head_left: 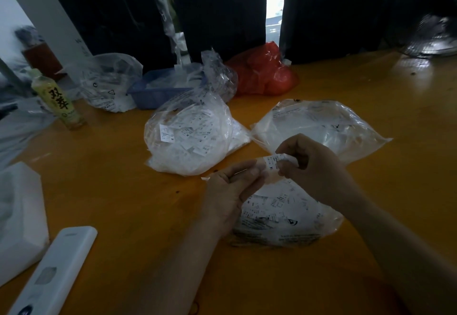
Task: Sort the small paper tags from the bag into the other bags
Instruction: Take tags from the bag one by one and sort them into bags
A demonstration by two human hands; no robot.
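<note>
On the desk (103, 191) I keep three clear bags within reach: the source bag (284, 215) beneath my wrists, two sorted bags (193, 136) beyond. My left hand (230, 186) and right hand (311, 163) lift one tag (273, 162) above them, fingers (252, 172) pinched on its ends, stretching it flat so its size letter reads.

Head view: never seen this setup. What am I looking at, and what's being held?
There is no robot here. One camera worn on a person's head looks down at their two bare hands over a yellow table. The left hand and right hand together pinch a small paper tag. Under the hands lies a clear bag of tags; beyond it sit two more clear bags. Further back are a red bag, a blue basket and a green bottle.
</note>
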